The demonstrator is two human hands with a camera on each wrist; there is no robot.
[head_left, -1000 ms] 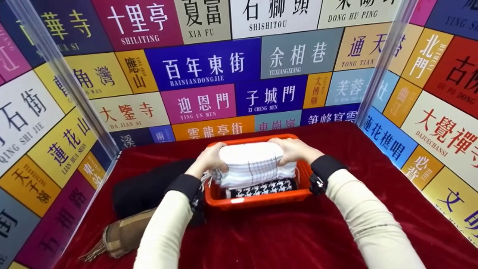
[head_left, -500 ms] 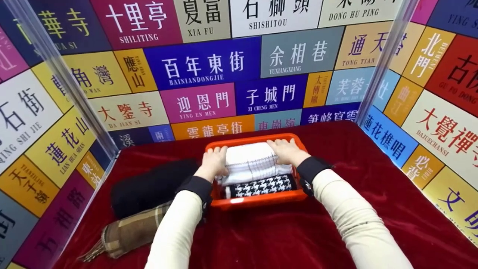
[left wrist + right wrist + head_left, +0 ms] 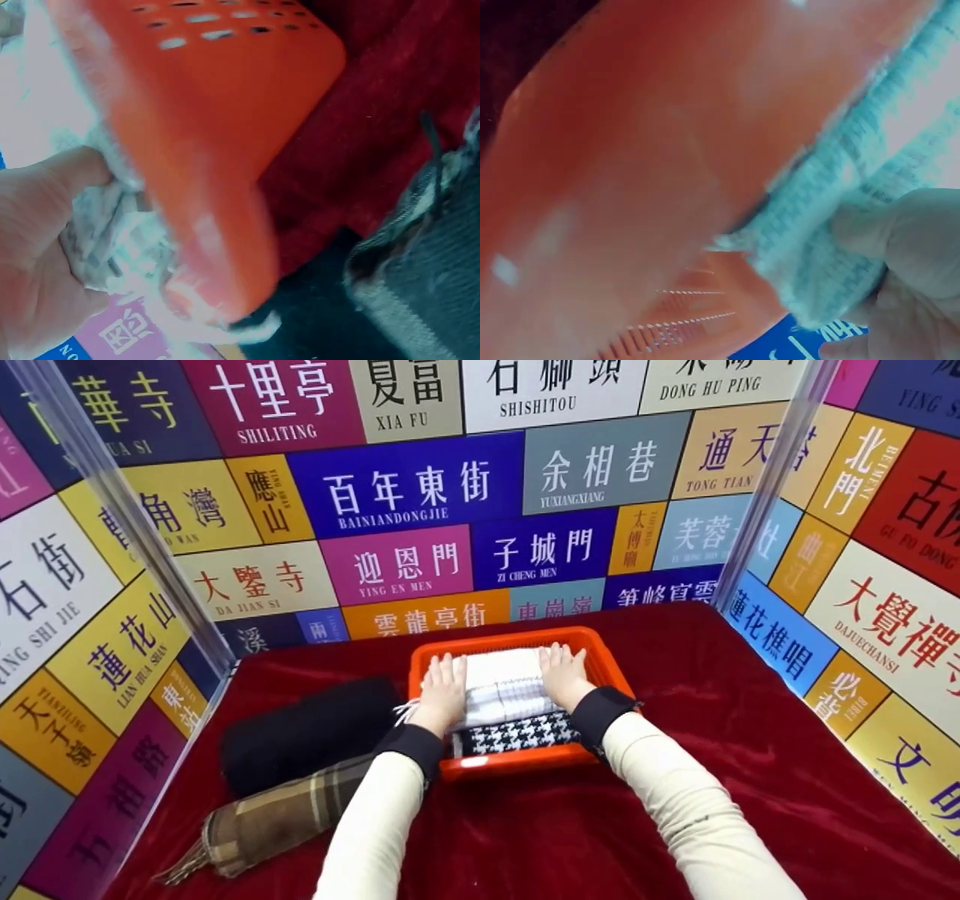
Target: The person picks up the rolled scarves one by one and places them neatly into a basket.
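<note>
A white scarf (image 3: 501,679) with thin grey lines lies rolled in the orange plastic basket (image 3: 510,640). My left hand (image 3: 444,690) rests on its left end, fingers straight and pointing away from me. On the right end my right hand (image 3: 566,675) presses down, its fingers extended too. Nearer me in the basket is a black-and-white houndstooth scarf (image 3: 521,733). White fringe (image 3: 406,710) hangs over the left rim. The left wrist view shows the thumb against the cloth (image 3: 94,232) beside the basket wall (image 3: 210,112); the right thumb touches the cloth (image 3: 810,225) likewise.
Left of the basket lie a rolled black cloth (image 3: 307,731) and a rolled brown plaid scarf (image 3: 277,814) with fringe. Dark red velvet (image 3: 525,840) covers the table. Panels printed with place names stand behind and at both sides.
The white scarf has gone lower into the basket. Both hands have shifted from gripping its ends to lying on top with straighter fingers, closer together.
</note>
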